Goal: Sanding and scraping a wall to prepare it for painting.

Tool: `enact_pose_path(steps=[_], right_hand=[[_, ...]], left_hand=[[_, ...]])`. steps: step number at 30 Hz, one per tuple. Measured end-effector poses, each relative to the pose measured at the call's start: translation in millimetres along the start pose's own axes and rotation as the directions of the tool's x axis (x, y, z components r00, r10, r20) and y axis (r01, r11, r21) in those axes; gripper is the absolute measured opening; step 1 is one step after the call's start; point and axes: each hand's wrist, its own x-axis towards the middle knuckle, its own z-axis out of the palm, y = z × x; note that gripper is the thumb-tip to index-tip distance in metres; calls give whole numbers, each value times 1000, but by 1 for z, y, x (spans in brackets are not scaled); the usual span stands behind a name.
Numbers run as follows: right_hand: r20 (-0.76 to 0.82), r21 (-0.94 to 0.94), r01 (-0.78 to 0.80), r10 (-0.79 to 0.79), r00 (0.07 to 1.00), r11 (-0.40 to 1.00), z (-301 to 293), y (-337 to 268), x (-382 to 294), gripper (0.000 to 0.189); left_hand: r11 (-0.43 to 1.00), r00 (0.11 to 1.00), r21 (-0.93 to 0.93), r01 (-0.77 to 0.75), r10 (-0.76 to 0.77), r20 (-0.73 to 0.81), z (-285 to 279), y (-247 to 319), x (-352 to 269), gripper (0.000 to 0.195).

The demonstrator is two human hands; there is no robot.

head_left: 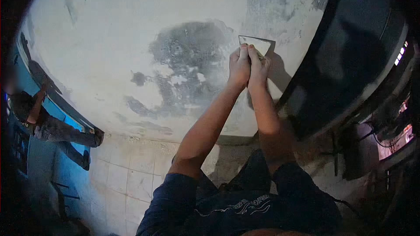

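A wide putty knife [259, 43], its blade coated with whitish filler, lies against the patchy white wall [115, 32]. Both hands are closed around its handle, thumbs side by side at the base of the blade. My left hand [240, 67] is on the left and my right hand [259, 65] on the right; the handle is mostly hidden by them. Left of the knife spreads a large grey patch [187, 46] with uneven edges and small pale spots. The tool and hands cast a shadow on the wall to their right.
Another person [49, 124] stands at the far left beside a blue wall [73, 167]. Pale floor tiles [128, 180] lie below the wall. A dark recessed surface [341, 62] borders the wall on the right, with dark furniture-like shapes [357, 150] at the lower right.
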Motion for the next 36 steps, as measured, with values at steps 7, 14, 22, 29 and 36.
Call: enact_pose_path(steps=[7,14,22,29,36], right_hand=[[34,-81,36,-33,999,996,5,-13,4,23],[-102,-168,-104,87,991,980,7,-19,15,26],[19,-48,-103,104,994,994,11,-32,20,20],[-64,-104,-202,196,979,974,18,-43,25,28],[-48,84,-114,118,992,990,4,-19,16,29]], left_hand=[[998,998,1,63,-63,10,4,17,5,41],[984,984,-34,175,-174,25,8,20,8,41],[996,996,-10,87,-87,8,17,37,11,43],[990,992,-55,127,-127,-6,21,38,19,35],[983,982,3,182,-182,50,16,28,7,37]])
